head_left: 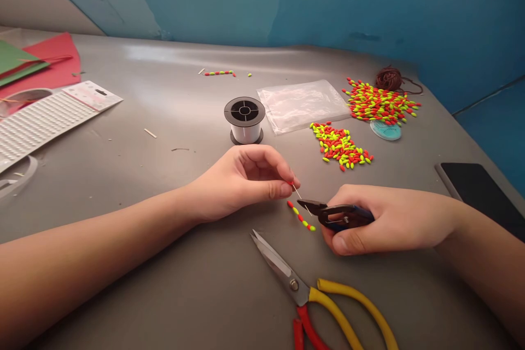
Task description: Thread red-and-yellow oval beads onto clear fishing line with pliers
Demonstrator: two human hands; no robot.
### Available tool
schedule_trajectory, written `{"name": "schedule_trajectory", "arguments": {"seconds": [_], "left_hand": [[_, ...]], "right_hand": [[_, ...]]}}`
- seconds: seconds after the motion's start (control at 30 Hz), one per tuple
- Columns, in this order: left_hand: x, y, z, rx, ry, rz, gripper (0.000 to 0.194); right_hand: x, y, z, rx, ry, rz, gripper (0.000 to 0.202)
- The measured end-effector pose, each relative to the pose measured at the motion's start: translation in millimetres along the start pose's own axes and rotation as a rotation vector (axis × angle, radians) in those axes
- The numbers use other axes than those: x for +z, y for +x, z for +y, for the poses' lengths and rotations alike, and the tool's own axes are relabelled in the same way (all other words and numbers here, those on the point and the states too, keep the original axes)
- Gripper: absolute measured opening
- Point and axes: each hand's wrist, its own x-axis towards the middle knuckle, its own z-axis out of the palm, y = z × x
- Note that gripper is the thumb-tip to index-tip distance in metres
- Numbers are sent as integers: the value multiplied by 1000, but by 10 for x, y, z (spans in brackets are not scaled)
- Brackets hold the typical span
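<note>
Grey, smooth tabletop (164,279) carries the work. The person's left hand (250,178) has thumb and forefinger pinched on a small red bead (291,182), from which a thin white strand (297,192) slants down to the right. The right hand (383,219) is wrapped around a pair of dark metal cutters with blue handles (340,216); their jaws lie across the strand, though whether they have closed on it cannot be determined. Just below the left fingertips is a short row of red and yellow-green oval beads (301,216); any link to the strand cannot be confirmed. Nearer the person lie metal scissors with yellow and red handles (293,284), blades apart at the tips. Beyond the hands stands a black-flanged spool of pale line (245,120), with a flat clear plastic bag (303,106) to its right. Two loose heaps of red and yellow-green beads are noted: a smaller heap (340,145) near the bag and a larger heap (381,103) beside a ball of brown yarn (388,78). A black phone (484,191) lies at far right, partly behind the right forearm.
</note>
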Motion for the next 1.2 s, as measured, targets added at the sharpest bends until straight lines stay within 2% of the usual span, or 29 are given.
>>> {"name": "schedule_trajectory", "arguments": {"seconds": [0.57,0.73,0.9,1.07,1.13,1.2], "left_hand": [[4,-10,20,-26,1,-23,7],[-36,-20,-8,-1,8,-67,7],[-88,-47,-30,-10,-11,-96,38],[-93,-41,-40,-3,-56,-91,55],[-86,-27,-41,4,-84,-63,54],[-75,-11,-36,11,-104,-18,45]], "right_hand": [[28,-13,-35,106,-2,37,31],[76,-20,-47,150,-48,160,34],[134,-15,-51,102,-171,352,33],[172,-20,-67,32,-281,415,35],[192,-11,-93,3,-336,451,35],[220,13,-122,-4,-403,518,37]]}}
